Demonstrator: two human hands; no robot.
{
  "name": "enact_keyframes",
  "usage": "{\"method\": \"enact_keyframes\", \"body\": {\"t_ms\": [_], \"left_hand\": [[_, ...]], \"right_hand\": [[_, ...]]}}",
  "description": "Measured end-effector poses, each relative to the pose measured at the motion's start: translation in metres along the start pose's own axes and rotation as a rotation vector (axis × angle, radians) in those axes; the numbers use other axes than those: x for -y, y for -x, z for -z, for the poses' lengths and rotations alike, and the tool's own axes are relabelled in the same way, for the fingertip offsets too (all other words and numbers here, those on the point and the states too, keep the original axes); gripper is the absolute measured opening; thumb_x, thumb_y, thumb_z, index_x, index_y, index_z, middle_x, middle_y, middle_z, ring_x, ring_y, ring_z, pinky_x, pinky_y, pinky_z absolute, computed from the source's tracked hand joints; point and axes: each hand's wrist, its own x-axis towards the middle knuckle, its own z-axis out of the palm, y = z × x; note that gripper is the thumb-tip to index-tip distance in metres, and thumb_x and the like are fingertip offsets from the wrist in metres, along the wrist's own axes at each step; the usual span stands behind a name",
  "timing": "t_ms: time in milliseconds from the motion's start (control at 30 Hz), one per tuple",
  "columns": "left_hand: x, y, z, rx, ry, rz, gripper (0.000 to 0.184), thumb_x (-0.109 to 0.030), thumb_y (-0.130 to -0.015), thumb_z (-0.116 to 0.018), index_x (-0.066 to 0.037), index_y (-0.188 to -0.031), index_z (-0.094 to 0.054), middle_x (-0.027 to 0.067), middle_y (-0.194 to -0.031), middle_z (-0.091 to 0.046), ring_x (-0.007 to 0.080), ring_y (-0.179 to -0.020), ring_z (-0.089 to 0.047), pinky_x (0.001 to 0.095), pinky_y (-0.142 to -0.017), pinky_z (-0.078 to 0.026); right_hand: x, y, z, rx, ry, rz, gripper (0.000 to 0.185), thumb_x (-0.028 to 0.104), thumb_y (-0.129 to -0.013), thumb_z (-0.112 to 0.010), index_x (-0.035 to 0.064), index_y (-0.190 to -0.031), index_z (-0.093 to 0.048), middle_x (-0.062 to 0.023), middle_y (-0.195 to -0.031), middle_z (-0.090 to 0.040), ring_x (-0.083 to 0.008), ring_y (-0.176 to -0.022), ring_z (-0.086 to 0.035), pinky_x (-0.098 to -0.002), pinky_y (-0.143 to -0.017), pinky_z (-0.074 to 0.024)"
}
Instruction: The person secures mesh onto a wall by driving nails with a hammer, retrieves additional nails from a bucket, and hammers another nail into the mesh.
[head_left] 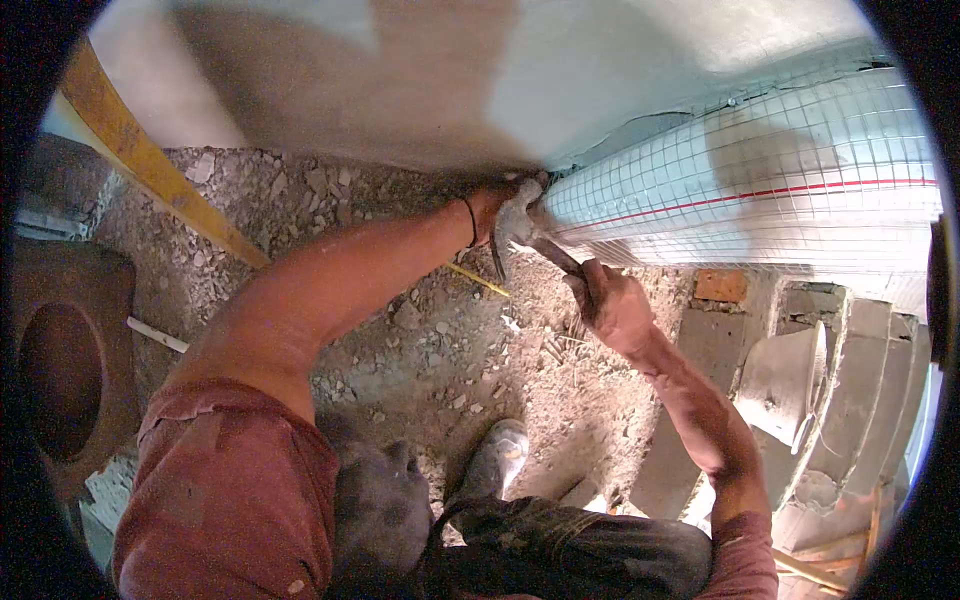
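Observation:
My right hand (pixel 618 310) is wrapped round the handle of a claw hammer (pixel 520 222), whose metal head lies beside my left wrist. My left hand (pixel 490 212) reaches to the wall's lower edge, near the end of a mesh-covered column (pixel 740 190); its fingers are mostly hidden behind the hammer head, and what they hold cannot be made out. Wire mesh with a red line along it covers the pale column surface. A dark band circles my left wrist.
Rubble covers the ground (pixel 400 330). A yellow curved bar (pixel 150 150) crosses the upper left, above a brown object with a round hollow (pixel 100 350). Steps (pixel 700 370) with a white bucket-like container (pixel 780 385) are at the right. The pale wall (pixel 400 90) spans the top.

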Motion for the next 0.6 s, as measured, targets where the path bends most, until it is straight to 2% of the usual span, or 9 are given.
{"method": "enact_keyframes", "body": {"t_ms": [100,167,267,333,367,400,500,567,600], "left_hand": [[0.034,-0.073,0.029,0.240,-0.043,-0.294,0.043,-0.046,-0.109,-0.055,-0.008,-0.122,-0.069,0.0054,-0.115,-0.075,0.0204,-0.101,-0.070,0.0410,-0.085,-0.057],[0.009,-0.012,0.010,0.115,0.065,-0.062,0.043,-0.044,-0.110,-0.053,-0.007,-0.124,-0.069,0.0066,-0.116,-0.075,0.0195,-0.102,-0.070,0.0396,-0.088,-0.056],[0.032,-0.051,0.026,0.130,0.053,0.150,0.070,-0.067,-0.102,-0.050,-0.006,-0.126,-0.072,0.0108,-0.110,-0.075,0.0267,-0.089,-0.069,0.0472,-0.080,-0.057],[0.070,-0.122,0.048,0.539,0.319,-0.170,0.039,-0.042,-0.109,-0.055,-0.009,-0.126,-0.068,0.0078,-0.119,-0.074,0.0206,-0.106,-0.069,0.0397,-0.092,-0.056],[0.055,-0.096,0.036,0.537,0.316,-0.172,0.039,-0.042,-0.109,-0.055,-0.009,-0.126,-0.068,0.0078,-0.119,-0.074,0.0206,-0.106,-0.069,0.0397,-0.092,-0.056],[0.030,-0.044,0.010,0.273,0.118,-0.223,0.059,-0.057,-0.105,-0.050,-0.008,-0.131,-0.069,0.0096,-0.117,-0.075,0.0232,-0.101,-0.069,0.0455,-0.088,-0.057],[0.047,-0.069,0.021,0.566,0.430,-0.122,0.033,-0.033,-0.110,-0.053,-0.011,-0.132,-0.064,0.0086,-0.128,-0.071,0.0221,-0.114,-0.066,0.0388,-0.099,-0.053],[0.057,-0.093,0.037,0.466,-0.219,-0.522,0.033,-0.029,-0.108,-0.054,-0.009,-0.134,-0.063,0.0093,-0.132,-0.069,0.0242,-0.115,-0.066,0.0400,-0.102,-0.053],[0.060,-0.082,0.066,0.158,-0.265,-0.181,0.051,-0.046,-0.110,-0.046,-0.008,-0.137,-0.067,0.0066,-0.123,-0.073,0.0216,-0.102,-0.067,0.0425,-0.096,-0.054]], "right_hand": [[0.003,0.005,0.007,0.027,-0.009,0.090,0.026,0.025,-0.103,-0.067,0.0045,-0.096,-0.054,-0.0163,-0.068,-0.061,-0.0324,-0.050,-0.061,-0.0449,-0.042,-0.0478],[0.003,0.004,0.010,0.031,-0.022,0.119,0.026,0.026,-0.103,-0.067,0.0044,-0.097,-0.054,-0.0165,-0.067,-0.060,-0.0326,-0.051,-0.062,-0.0453,-0.042,-0.0474],[0.001,-0.002,0.007,0.018,0.051,0.003,0.025,0.026,-0.103,-0.068,0.0048,-0.097,-0.055,-0.0145,-0.066,-0.058,-0.0324,-0.051,-0.063,-0.0455,-0.042,-0.0476],[0.005,0.000,0.012,0.012,0.030,0.026,0.026,0.026,-0.103,-0.067,0.0048,-0.096,-0.054,-0.0153,-0.066,-0.059,-0.0325,-0.051,-0.062,-0.0455,-0.042,-0.0474],[0.006,0.000,0.012,0.010,0.010,0.059,0.026,0.026,-0.103,-0.067,0.0048,-0.096,-0.054,-0.0160,-0.067,-0.060,-0.0325,-0.051,-0.062,-0.0455,-0.042,-0.0471],[0.004,0.002,0.014,0.020,-0.054,0.110,0.026,0.027,-0.104,-0.066,0.0048,-0.096,-0.054,-0.0173,-0.069,-0.062,-0.0328,-0.051,-0.062,-0.0461,-0.042,-0.0468],[-0.011,0.006,0.000,0.077,-0.023,-0.058,0.028,0.028,-0.105,-0.065,0.0045,-0.095,-0.054,-0.0164,-0.068,-0.062,-0.0320,-0.051,-0.062,-0.0457,-0.042,-0.0472],[-0.003,-0.004,0.009,0.006,0.011,-0.004,0.028,0.029,-0.106,-0.063,0.0045,-0.094,-0.054,-0.0155,-0.065,-0.061,-0.0318,-0.051,-0.063,-0.0451,-0.042,-0.0474],[-0.001,-0.005,0.008,-0.007,0.003,0.004,0.028,0.029,-0.106,-0.063,0.0046,-0.095,-0.054,-0.0155,-0.065,-0.061,-0.0323,-0.051,-0.062,-0.0453,-0.042,-0.0477]]}}
